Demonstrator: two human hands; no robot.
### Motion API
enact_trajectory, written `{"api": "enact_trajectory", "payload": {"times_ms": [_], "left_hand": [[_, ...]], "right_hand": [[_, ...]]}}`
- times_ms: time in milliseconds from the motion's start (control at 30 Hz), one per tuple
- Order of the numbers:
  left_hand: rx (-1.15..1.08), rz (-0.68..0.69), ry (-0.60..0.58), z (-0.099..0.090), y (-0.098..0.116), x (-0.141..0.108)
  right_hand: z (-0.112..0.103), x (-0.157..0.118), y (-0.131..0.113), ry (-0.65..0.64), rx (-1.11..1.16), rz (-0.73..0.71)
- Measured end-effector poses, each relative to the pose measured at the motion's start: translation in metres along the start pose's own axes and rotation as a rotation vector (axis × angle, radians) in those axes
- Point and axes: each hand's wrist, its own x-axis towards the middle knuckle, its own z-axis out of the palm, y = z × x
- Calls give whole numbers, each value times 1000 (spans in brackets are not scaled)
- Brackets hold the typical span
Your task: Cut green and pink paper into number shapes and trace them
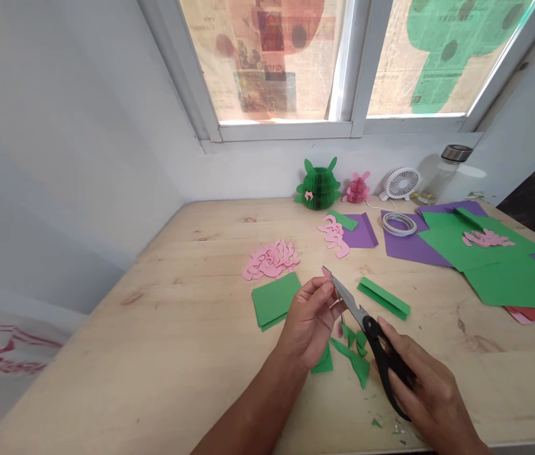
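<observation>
My right hand grips the black handles of a pair of scissors, with the blades pointing up and to the left. The blades are at the fingertips of my left hand, which pinches a small piece of pink paper. Most of that piece is hidden by the fingers and blades. Below the hands lie several green paper scraps. Left of them is a stack of green paper, partly behind my left hand. A folded green paper strip rests to the right of the scissors.
Pink paper cutouts lie in a heap at centre left. Along the wall stand a green paper figure, a pink one, a small fan and a bottle. Tape rolls and green sheets are at right.
</observation>
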Motion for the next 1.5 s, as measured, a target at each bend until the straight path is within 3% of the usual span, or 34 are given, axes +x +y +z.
{"api": "enact_trajectory", "payload": {"times_ms": [200, 500, 667, 800, 1067, 1500], "left_hand": [[-22, 8, -42, -1, 0, 2], [13, 40, -36, -2, 1, 2], [21, 49, -26, -2, 1, 2], [25, 65, -24, -3, 2, 3], [12, 51, -8, -2, 2, 1], [4, 63, -16, 1, 3, 1]], "right_hand": [[-3, 2, 0, 5, 83, 23], [2, -7, 6, -115, 300, 253], [4, -8, 8, -141, 364, 284], [5, -9, 8, -133, 318, 259], [-2, -2, -2, 5, 88, 77], [-3, 0, -2, -29, 25, 28]]}}
